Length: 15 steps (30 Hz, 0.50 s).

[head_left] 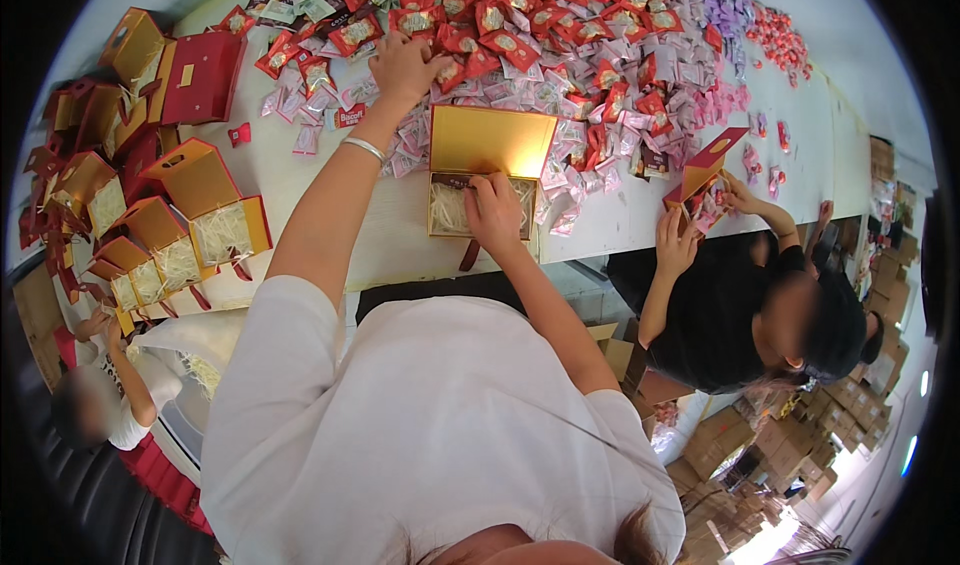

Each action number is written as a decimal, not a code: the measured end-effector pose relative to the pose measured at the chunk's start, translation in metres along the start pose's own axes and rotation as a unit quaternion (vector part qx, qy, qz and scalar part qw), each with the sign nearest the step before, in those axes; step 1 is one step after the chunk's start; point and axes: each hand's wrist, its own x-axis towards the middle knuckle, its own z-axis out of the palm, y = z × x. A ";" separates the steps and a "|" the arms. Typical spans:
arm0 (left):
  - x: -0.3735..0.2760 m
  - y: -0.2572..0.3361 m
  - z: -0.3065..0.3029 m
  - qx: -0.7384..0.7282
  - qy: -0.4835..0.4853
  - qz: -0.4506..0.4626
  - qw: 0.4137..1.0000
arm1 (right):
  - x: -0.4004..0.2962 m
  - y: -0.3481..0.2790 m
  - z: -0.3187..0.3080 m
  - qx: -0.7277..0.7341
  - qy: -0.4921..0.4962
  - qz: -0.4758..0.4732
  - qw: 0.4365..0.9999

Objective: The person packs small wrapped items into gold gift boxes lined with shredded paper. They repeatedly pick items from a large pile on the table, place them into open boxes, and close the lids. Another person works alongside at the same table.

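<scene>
My left hand [405, 68], with a silver bangle on the wrist, reaches over the near left edge of a heap of red snack packets [517, 49]. Its fingers are apart, and no packet shows in its grasp. Before me stands an open gift box [444, 221] with a gold-lined lid [491, 139] raised at the back. Pale shredded paper filler [450, 209] lies inside it. My right hand [496, 209] dips into the box with bent fingers. Close to its fingertips is a dark packet [454, 181]; the fingers hide whether they grip anything.
Pink packets [480, 92] surround the box's back and right. Several open, filler-lined boxes [221, 227] crowd the left, near a closed red box [202, 77]. A co-worker in black [727, 317] handles a box [705, 190] at right; another person [142, 385] is at lower left.
</scene>
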 end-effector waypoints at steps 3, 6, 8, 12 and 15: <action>0.009 -0.036 0.004 -0.175 0.029 -0.031 0.984 | 0.002 -0.004 -0.004 0.024 0.027 0.017 0.999; -0.011 -0.055 -0.010 -0.369 0.053 -0.097 0.923 | 0.006 -0.011 -0.015 0.039 0.060 0.043 0.997; -0.027 -0.072 -0.016 -0.404 0.101 -0.088 0.905 | 0.009 -0.013 -0.016 0.061 0.082 0.047 0.994; -0.075 -0.036 -0.076 -0.454 0.133 -0.111 0.874 | 0.017 -0.039 -0.031 0.244 0.056 0.130 0.959; -0.134 -0.005 -0.091 -0.451 0.071 -0.098 0.884 | 0.031 -0.068 -0.035 0.415 0.024 0.191 0.889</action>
